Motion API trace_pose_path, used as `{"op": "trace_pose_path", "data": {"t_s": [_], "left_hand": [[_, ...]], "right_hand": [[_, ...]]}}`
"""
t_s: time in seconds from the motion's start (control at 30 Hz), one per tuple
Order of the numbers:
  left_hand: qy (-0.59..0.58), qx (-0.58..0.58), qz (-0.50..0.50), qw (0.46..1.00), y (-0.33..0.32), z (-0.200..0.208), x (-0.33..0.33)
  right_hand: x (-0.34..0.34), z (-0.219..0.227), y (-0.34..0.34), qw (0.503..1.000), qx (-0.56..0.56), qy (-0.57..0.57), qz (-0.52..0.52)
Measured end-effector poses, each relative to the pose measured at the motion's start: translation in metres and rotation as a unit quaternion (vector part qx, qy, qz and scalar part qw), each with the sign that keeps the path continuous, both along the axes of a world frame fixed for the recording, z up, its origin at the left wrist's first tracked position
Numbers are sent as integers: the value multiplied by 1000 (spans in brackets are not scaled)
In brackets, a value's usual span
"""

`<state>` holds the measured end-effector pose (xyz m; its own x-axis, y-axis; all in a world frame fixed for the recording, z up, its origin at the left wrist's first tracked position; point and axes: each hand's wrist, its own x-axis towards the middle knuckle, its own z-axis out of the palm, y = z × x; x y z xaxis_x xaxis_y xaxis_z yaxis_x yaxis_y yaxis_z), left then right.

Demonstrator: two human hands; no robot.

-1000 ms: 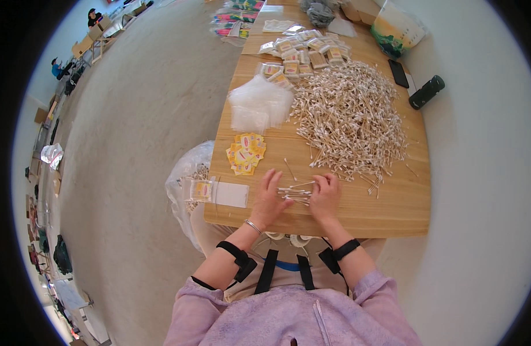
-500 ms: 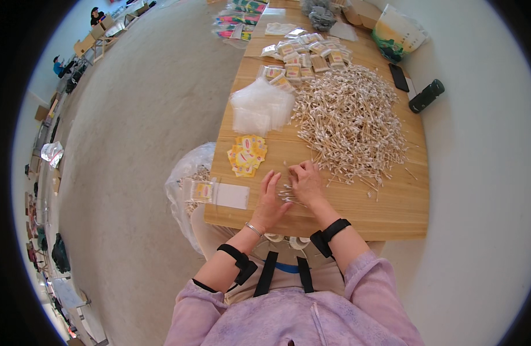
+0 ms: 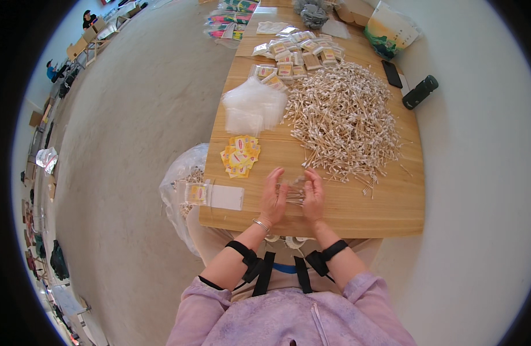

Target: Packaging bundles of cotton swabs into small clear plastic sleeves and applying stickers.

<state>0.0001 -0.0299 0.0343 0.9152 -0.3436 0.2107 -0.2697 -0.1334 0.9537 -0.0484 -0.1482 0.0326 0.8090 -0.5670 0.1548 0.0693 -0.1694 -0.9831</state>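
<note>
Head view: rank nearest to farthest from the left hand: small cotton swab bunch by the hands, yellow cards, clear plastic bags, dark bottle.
From the left hand:
1. Small cotton swab bunch: just to its right.
2. Yellow cards: ahead, slightly left.
3. Clear plastic bags: ahead, beyond the cards.
4. Dark bottle: far right, ahead.

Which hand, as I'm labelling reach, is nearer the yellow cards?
Left. The left hand is to the right of the yellow cards and slightly lower in the picture; the right hand is farther right, across the swabs between the hands.
</note>
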Motion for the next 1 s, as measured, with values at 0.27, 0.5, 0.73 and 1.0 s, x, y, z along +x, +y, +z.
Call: {"op": "trace_pose_path", "data": {"t_s": [0.27, 0.5, 0.73, 1.0], "left_hand": [[204, -261, 86, 940, 10, -10, 5], [-139, 163, 37, 976, 9, 9, 11], [-138, 182, 17, 974, 3, 11, 26], [-148, 249, 7, 957, 5, 6, 25]], "right_hand": [[0, 12, 7, 950, -299, 58, -60], [8, 30, -11, 904, -407, 127, 24], [23, 16, -19, 909, -367, 193, 49], [7, 8, -35, 909, -381, 169, -18]]}}
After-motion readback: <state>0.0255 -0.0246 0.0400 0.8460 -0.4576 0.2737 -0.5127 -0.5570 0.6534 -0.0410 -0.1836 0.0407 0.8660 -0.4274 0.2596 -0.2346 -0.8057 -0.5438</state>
